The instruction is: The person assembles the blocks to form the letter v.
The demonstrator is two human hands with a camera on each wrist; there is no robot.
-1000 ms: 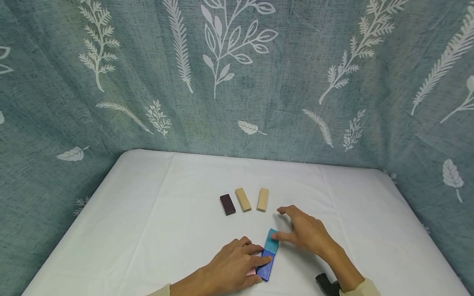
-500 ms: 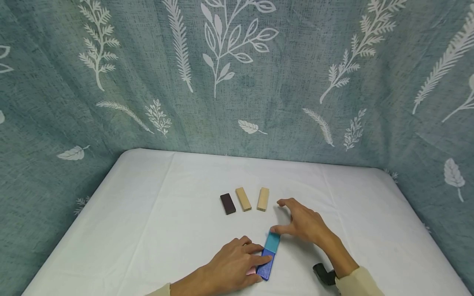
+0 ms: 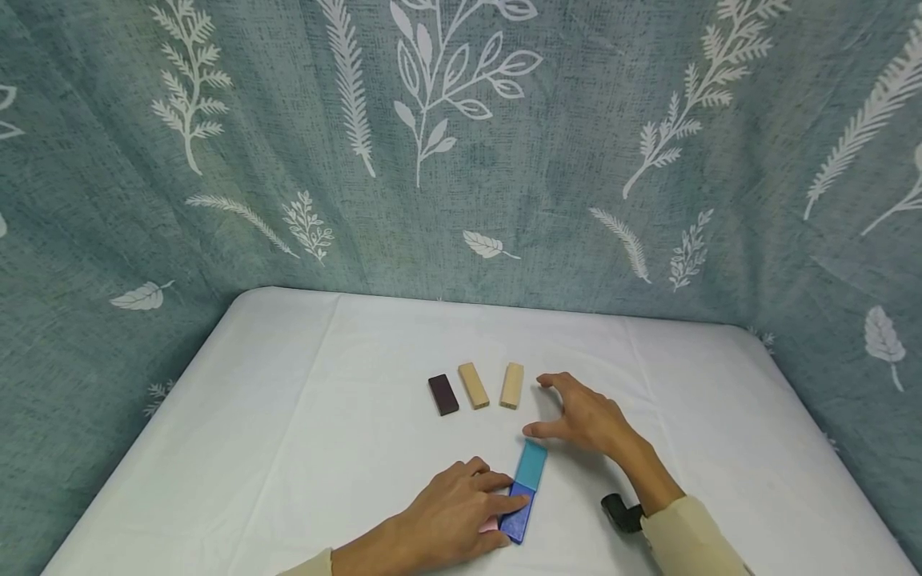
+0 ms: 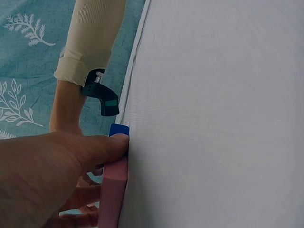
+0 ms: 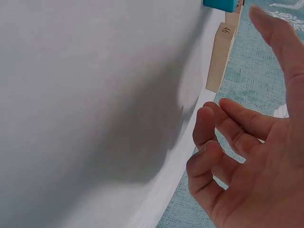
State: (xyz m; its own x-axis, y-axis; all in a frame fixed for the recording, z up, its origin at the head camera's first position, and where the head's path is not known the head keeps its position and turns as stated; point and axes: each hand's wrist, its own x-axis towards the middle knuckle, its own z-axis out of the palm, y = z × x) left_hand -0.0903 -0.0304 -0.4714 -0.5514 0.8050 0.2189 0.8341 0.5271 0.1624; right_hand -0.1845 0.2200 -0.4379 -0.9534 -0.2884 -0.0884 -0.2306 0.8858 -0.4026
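A blue block (image 3: 515, 528) lies end to end with a teal block (image 3: 531, 465) on the white cloth. My left hand (image 3: 461, 512) holds the blue block, the index finger across its top and the thumb at its near end. Partly hidden under that hand, a pink block (image 4: 113, 190) sits against the blue one. Just past the teal block's far end is the thumb of my right hand (image 3: 587, 420). That hand holds nothing; its thumb and fingers are spread apart.
Farther back on the white-covered table (image 3: 346, 384) lie a dark brown block (image 3: 442, 394) and two plain wooden blocks, left (image 3: 473, 386) and right (image 3: 512, 386). A black device (image 3: 621, 512) sits at my right wrist. A patterned teal curtain (image 3: 432, 216) hangs behind the table.
My right hand has moved away from me, its thumb sliding from the teal block's side to beyond its far end. The left hand and the blocks look nearly unchanged.
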